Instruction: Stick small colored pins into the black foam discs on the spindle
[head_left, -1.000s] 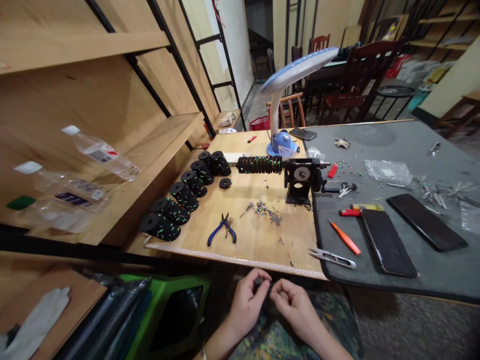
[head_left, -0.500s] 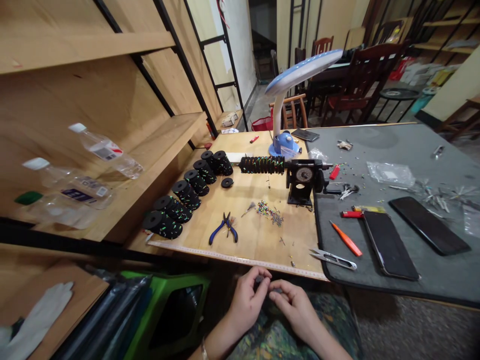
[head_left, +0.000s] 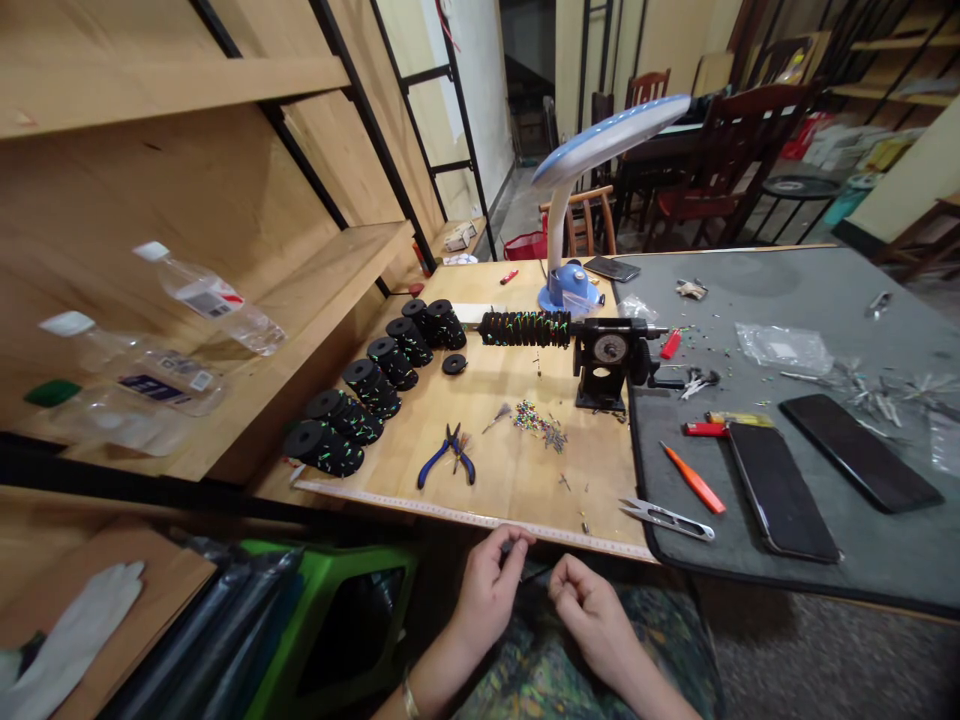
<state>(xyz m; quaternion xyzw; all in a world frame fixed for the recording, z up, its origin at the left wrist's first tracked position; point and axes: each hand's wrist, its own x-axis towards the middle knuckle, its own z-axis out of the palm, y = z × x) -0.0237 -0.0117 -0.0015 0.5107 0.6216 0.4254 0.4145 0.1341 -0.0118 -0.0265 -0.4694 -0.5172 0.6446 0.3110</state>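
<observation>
My left hand (head_left: 486, 590) is closed in a pinch just off the table's front edge, with a small dark bit showing between thumb and forefinger. To its right, my right hand (head_left: 596, 615) also has its fingers pressed together; whatever they hold is hidden. A faint dark line seems to run between the two hands, too thin to identify. On the wooden table (head_left: 517, 490) beyond them lie blue-handled pliers (head_left: 448, 458), a pile of small coloured beads (head_left: 529, 417) and small metal pieces (head_left: 555, 436). Silver thread snips (head_left: 667, 518) rest to the right.
Several black foam spools (head_left: 367, 388) line the table's left side. A hand-cranked winder (head_left: 604, 360) carries a row of wound spools (head_left: 525, 328) before a blue-white lamp (head_left: 570, 285). Phones (head_left: 780, 490), an orange pen-like tool (head_left: 694, 480) and a red lighter (head_left: 705, 429) lie on the grey mat (head_left: 772, 290).
My hands have moved apart, the left slightly to the left and the right slightly to the right. Both stay pinched. Nothing on the table has moved.
</observation>
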